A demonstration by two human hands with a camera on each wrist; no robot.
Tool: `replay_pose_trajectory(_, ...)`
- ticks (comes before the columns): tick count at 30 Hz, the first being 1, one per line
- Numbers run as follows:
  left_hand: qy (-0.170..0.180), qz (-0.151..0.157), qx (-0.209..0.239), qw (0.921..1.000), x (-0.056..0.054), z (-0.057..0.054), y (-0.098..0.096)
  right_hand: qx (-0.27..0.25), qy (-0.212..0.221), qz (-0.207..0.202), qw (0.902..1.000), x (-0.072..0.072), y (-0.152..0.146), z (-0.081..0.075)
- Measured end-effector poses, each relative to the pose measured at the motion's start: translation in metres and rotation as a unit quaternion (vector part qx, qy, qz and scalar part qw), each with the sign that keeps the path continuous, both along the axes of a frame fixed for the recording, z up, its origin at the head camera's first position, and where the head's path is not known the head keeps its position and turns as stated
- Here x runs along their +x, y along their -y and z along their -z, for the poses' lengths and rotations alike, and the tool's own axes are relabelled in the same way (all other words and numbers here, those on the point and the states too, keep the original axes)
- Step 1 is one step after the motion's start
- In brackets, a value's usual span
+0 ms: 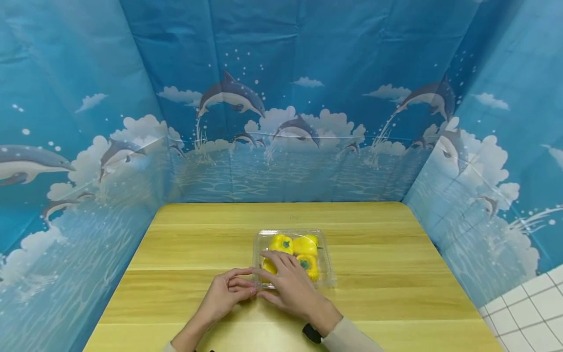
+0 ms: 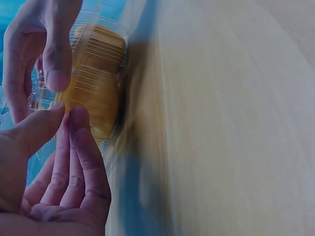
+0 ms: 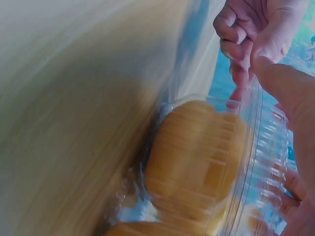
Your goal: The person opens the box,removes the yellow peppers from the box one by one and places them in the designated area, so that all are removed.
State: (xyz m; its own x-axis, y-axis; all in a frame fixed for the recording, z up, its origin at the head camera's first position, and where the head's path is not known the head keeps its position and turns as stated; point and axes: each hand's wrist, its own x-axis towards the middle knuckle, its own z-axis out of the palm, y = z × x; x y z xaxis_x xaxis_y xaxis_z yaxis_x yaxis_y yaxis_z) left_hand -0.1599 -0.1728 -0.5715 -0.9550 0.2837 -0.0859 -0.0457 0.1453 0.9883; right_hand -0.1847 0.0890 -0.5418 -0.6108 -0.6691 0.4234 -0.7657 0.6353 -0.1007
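A clear plastic clamshell box (image 1: pixel 326 266) lies on the wooden table with several yellow bell peppers (image 1: pixel 305 244) inside; the lid is down over them. At the box's near left corner, my left hand (image 1: pixel 224 295) pinches the rim between thumb and fingertips, as the left wrist view shows close up. My right hand (image 1: pixel 293 288) lies over the lid with fairly straight fingers, its thumb at the near rim beside the left thumb (image 2: pixel 47 123). It partly covers the peppers at the near left. Through the ribbed side wall (image 3: pixel 202 162), peppers show in the right wrist view.
The yellow wood-grain table (image 1: pixel 387 293) extends around the box on all sides. Blue curtains (image 1: pixel 281 161) printed with dolphins and clouds stand behind the table and along both sides. White tiles (image 1: pixel 528 313) show at the lower right.
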Motion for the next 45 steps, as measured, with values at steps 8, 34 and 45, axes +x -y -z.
replay_pose_trajectory(8,0.044,-0.013,0.007,0.9989,-0.001,-0.002,-0.002,-0.007,-0.048,0.011,0.9988,-0.005,0.005,0.007)
replay_pose_trajectory(34,0.119,-0.008,0.102,0.9875,-0.006,0.004,-0.004,-0.084,-0.104,0.009,0.9910,-0.004,0.011,0.023)
replay_pose_trajectory(45,0.121,-0.021,0.083,0.9890,-0.007,0.000,-0.006,-0.116,-0.126,0.001,0.9852,-0.004,0.015,0.027)
